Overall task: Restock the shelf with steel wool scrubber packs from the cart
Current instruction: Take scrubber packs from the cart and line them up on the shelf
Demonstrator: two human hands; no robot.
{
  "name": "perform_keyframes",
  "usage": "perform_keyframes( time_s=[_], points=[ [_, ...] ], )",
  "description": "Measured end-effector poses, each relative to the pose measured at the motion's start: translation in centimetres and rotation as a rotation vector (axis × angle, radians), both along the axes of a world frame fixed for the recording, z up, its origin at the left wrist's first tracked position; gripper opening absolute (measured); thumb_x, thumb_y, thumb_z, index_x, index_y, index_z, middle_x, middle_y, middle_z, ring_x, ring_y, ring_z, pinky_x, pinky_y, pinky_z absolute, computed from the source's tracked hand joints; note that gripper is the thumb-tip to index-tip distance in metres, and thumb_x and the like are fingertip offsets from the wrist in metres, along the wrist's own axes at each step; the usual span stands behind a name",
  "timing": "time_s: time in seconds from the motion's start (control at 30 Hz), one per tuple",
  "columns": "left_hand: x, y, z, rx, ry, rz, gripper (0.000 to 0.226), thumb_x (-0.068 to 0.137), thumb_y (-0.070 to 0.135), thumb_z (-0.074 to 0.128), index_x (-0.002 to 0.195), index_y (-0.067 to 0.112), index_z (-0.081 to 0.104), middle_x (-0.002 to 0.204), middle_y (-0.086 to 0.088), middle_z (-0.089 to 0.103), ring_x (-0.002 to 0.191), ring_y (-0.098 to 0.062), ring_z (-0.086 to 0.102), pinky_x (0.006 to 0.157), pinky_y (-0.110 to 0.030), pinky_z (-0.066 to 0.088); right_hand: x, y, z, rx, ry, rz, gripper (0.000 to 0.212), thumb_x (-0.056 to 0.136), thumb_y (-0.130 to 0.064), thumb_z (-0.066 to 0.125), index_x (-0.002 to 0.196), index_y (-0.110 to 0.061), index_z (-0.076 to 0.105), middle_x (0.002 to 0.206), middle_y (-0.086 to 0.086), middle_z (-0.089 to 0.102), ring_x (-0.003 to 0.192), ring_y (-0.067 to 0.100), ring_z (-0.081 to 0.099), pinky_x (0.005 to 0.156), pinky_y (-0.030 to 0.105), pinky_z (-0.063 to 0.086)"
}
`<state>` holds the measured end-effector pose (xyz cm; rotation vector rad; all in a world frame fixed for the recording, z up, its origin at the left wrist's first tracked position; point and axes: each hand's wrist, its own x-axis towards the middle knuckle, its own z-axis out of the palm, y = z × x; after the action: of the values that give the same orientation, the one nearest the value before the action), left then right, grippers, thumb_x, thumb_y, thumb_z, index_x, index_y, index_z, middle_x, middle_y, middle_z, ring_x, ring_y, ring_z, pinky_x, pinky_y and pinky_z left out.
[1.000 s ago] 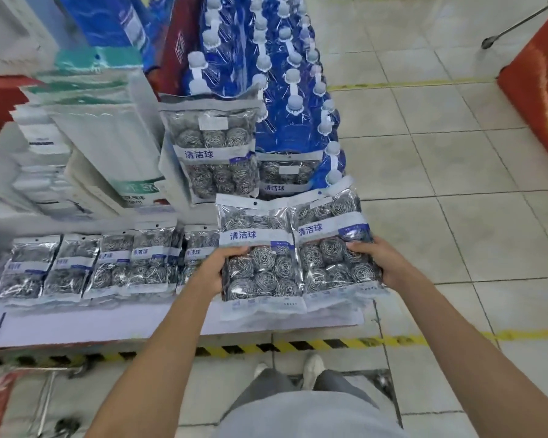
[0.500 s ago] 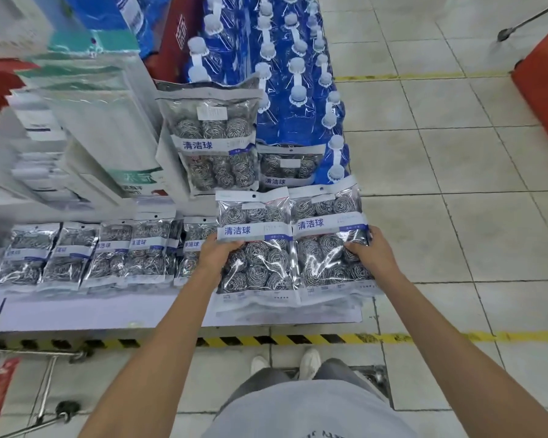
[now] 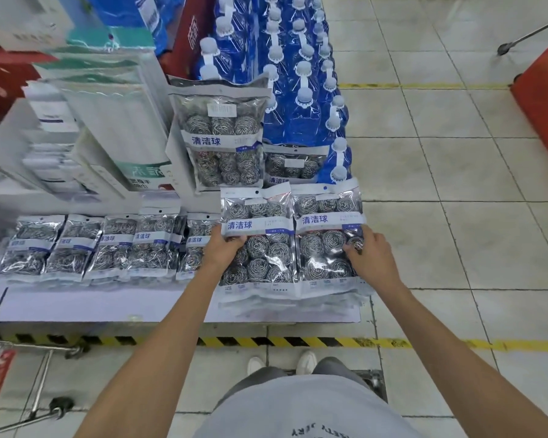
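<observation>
I am looking down at a low white shelf (image 3: pixel 76 303) at floor level, its front edge trimmed with black and yellow hazard tape. I use that shelf as my landmark.

At the shelf's right end sit two stacks of steel wool scrubber packs, side by side and touching. My left hand (image 3: pixel 223 248) grips the left stack (image 3: pixel 260 248) at its left edge, fingers curled over the top pack. My right hand (image 3: pixel 369 254) holds the right stack (image 3: pixel 325 241) at its right edge, fingertips curled onto the top pack. Several packs lie layered under each top one; their lower edges fan out toward the shelf's front edge.

Along the shelf to the left of my hands lies a row of smaller scrubber packs (image 3: pixel 108 245), overlapping one another, running toward the shelf's left end. Behind my stacks, toward the shelf's back, one large scrubber pack (image 3: pixel 220 137) stands upright, with another pack (image 3: pixel 293 164) partly hidden just right of it. Blue bottles (image 3: pixel 301 90) with white caps are ranked behind those.

I judge the restocking well under way: many packs already lie on the shelf, and these two stacks look set down or nearly so, perhaps needing only squaring up. A metal cart frame (image 3: pixel 41 377) shows below the shelf's left front corner; its load is out of view, so I cannot tell how many packs remain.
</observation>
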<state>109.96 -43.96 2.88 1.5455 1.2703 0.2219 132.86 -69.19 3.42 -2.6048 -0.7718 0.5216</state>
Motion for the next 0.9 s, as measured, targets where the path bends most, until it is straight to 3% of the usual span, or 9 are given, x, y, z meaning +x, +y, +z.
perform_keyframes(
  time_s=[0.07,0.1,0.17,0.23,0.37,0.5,0.63,0.73,0.9],
  points=[
    [-0.7,-0.5,0.6,0.047,0.024,-0.043,0.050,0.096,0.019,0.074,0.138,0.021,0.048,0.117,0.003,0.064,0.082,-0.006,0.056,0.074,-0.029,0.048,-0.6,-0.2,0.5,-0.056,-0.110,0.090,0.058,0.099,-0.040,0.062,0.146,-0.010,0.047,0.135,0.022,0.052,0.124,0.042,0.048,0.101,0.051,0.047],
    [-1.2,-0.8,0.9,0.065,0.037,-0.061,0.058,0.096,0.019,0.073,0.146,0.022,0.043,0.117,0.010,0.060,0.082,-0.003,0.053,0.075,-0.028,0.048,-1.0,-0.1,0.9,-0.066,-0.160,0.136,0.057,0.099,-0.040,0.062,0.145,-0.009,0.048,0.138,0.022,0.052,0.127,0.041,0.046,0.104,0.051,0.045],
    [-2.3,-1.4,1.4,0.107,0.075,-0.103,0.069,0.098,0.020,0.071,0.156,0.020,0.036,0.125,0.008,0.056,0.104,-0.010,0.055,0.093,-0.036,0.048,-1.7,0.5,1.9,-0.050,-0.216,0.237,0.056,0.100,-0.038,0.060,0.146,-0.009,0.050,0.141,0.019,0.052,0.131,0.038,0.045,0.107,0.049,0.044],
    [-3.6,-2.0,1.9,0.175,0.145,-0.142,0.059,0.100,0.022,0.068,0.151,0.012,0.041,0.136,-0.008,0.060,0.124,-0.026,0.058,0.096,-0.038,0.045,-2.9,1.6,2.7,-0.042,-0.259,0.366,0.054,0.101,-0.041,0.057,0.147,-0.012,0.051,0.139,0.014,0.056,0.129,0.033,0.050,0.106,0.046,0.045],
    [-7.1,-3.2,2.8,0.270,0.290,-0.142,0.062,0.105,0.031,0.058,0.158,0.011,0.032,0.157,-0.014,0.044,0.141,-0.033,0.046,0.114,-0.047,0.041,-5.9,5.0,3.6,-0.004,-0.244,0.595,0.059,0.103,-0.047,0.050,0.153,-0.017,0.043,0.145,0.007,0.054,0.135,0.027,0.047,0.114,0.044,0.041],
    [-12.5,-5.1,3.4,0.363,0.409,-0.041,0.058,0.105,0.035,0.053,0.155,0.011,0.036,0.152,-0.015,0.046,0.135,-0.034,0.049,0.106,-0.046,0.046,-9.6,8.9,4.0,0.046,-0.206,0.811,0.063,0.104,-0.050,0.048,0.157,-0.019,0.035,0.151,0.006,0.049,0.139,0.027,0.044,0.113,0.044,0.043],
    [-18.7,-7.5,4.0,0.406,0.515,0.115,0.061,0.107,0.041,0.048,0.158,0.010,0.034,0.155,-0.016,0.044,0.139,-0.034,0.045,0.111,-0.045,0.042,-15.1,12.9,4.6,0.090,-0.194,1.018,0.061,0.104,-0.050,0.048,0.156,-0.021,0.036,0.151,0.005,0.049,0.136,0.028,0.046,0.109,0.043,0.044],
    [-23.7,-9.6,4.0,0.401,0.560,0.245,0.057,0.106,0.039,0.050,0.153,0.008,0.040,0.146,-0.017,0.051,0.130,-0.035,0.050,0.104,-0.044,0.046,-20.2,15.0,5.1,0.096,-0.184,1.162,0.061,0.105,-0.049,0.046,0.157,-0.019,0.035,0.147,0.007,0.051,0.132,0.028,0.048,0.105,0.042,0.046],
    [-32.0,-13.1,3.4,0.387,0.592,0.469,0.048,0.105,0.035,0.050,0.145,0.009,0.051,0.144,-0.016,0.055,0.129,-0.033,0.053,0.106,-0.041,0.043,-30.2,18.1,6.4,0.139,-0.169,1.408,0.064,0.108,-0.053,0.038,0.159,-0.016,0.032,0.151,0.009,0.049,0.139,0.031,0.044,0.112,0.041,0.038]
  ],
)
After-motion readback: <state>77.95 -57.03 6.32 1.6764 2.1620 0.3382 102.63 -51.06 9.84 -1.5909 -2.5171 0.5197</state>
